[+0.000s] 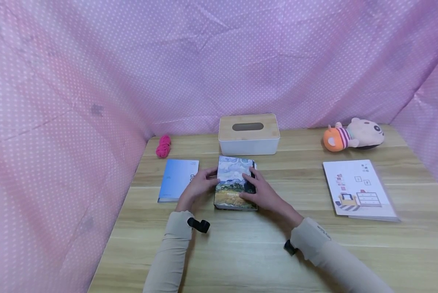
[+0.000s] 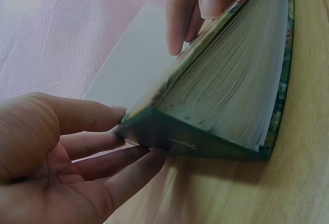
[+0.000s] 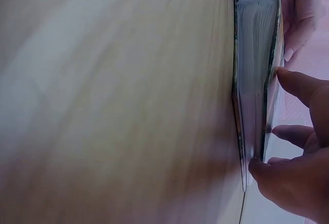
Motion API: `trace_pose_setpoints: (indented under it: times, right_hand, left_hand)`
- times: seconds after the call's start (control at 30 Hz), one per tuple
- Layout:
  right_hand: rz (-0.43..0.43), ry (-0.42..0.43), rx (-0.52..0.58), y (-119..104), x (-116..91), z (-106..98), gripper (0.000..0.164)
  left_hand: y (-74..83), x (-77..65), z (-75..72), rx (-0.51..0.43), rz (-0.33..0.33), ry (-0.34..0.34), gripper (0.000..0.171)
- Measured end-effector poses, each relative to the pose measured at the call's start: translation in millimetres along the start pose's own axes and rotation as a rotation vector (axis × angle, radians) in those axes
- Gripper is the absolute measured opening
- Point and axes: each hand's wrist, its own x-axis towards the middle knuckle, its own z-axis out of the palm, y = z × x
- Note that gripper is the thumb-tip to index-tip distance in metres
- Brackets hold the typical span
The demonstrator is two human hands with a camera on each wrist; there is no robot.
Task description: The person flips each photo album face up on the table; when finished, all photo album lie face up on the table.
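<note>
The thick hardback photo album with a painted landscape cover (image 1: 231, 184) lies on the pale wood-grain table (image 1: 237, 252) between both hands. The left hand's (image 1: 200, 186) extended fingers touch its dark green spine (image 2: 177, 137); the right hand's (image 1: 266, 194) fingers, spread apart, touch the cover and page-edge side.

Album (image 1: 229, 184) just before tissue box (image 1: 249, 136)

The album (image 1: 231, 179) was viewed forward and down from the head. Its page edge (image 2: 221, 85) was shared by close, flanking wrist views.
</note>
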Motion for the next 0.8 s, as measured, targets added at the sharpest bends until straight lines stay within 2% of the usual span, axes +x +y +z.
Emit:
trace_pose_setpoints:
  times: [0.2, 0.53, 0.67, 0.8]
  right_hand:
    - [-0.006, -0.008, -0.018, -0.5, -2.0, -1.6, 0.076]
    - [-0.016, -0.019, -0.017, 3.1, -5.3, -5.2, 0.078]
    - [-0.037, -0.015, -0.018, 5.3, -6.7, -6.7, 0.075]
    - [-0.016, -0.02, 0.004, 7.4, -9.1, -9.4, 0.074]
  left_hand:
    - [2.6, -1.6, 0.0, 0.005, 0.002, -0.002, 0.056]
    - [7.7, -3.5, 0.8, -0.006, -0.035, 0.003, 0.055]
    - [7.7, -1.6, 2.2, 0.051, -0.048, 0.023, 0.054]
    - [10.2, -0.8, 4.4, 0.143, -0.059, 0.046, 0.051]
